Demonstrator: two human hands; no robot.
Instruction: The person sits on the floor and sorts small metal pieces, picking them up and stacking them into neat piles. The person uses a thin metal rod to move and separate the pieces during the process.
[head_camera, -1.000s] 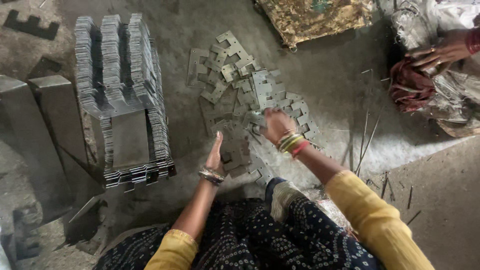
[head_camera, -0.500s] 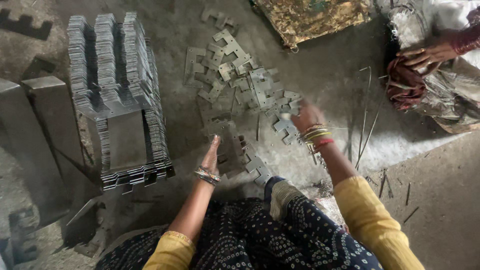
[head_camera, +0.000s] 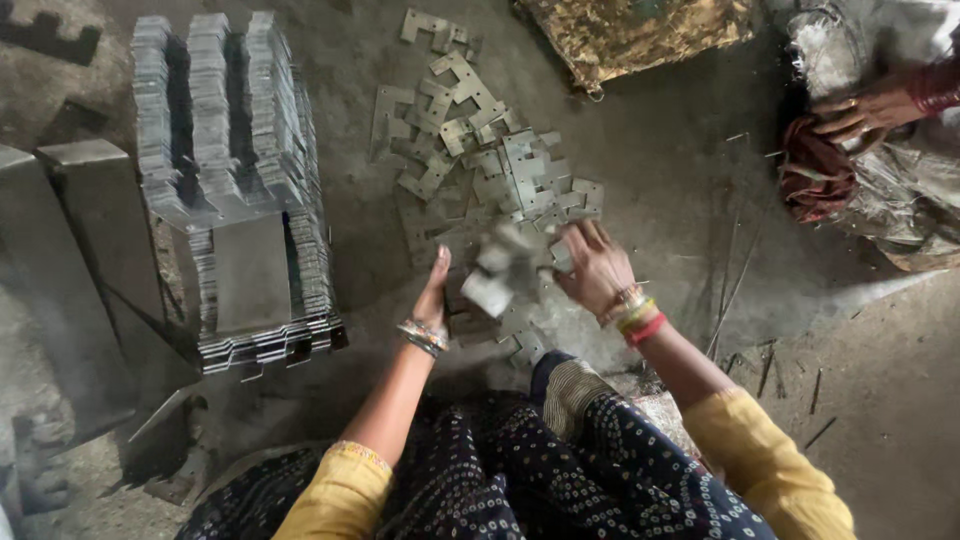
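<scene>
Loose flat grey metal pieces with notched edges lie scattered on the dusty floor ahead of me. My left hand stands upright on its edge, palm turned right, fingers straight and together, beside the near end of the scatter. My right hand, with bangles on the wrist, is just to its right. Its fingers grip a few blurred metal pieces that hang between the two hands, close to the left palm.
A tall stacked bundle of the same metal pieces stands at the left, with grey blocks beyond it. Another person's hand rests on red cloth at the upper right. A patterned mat lies at the top; thin rods lie right.
My right hand swung out to the right over the scatter, then came back left with several pieces toward my left hand. The left hand stayed upright in nearly the same spot.
</scene>
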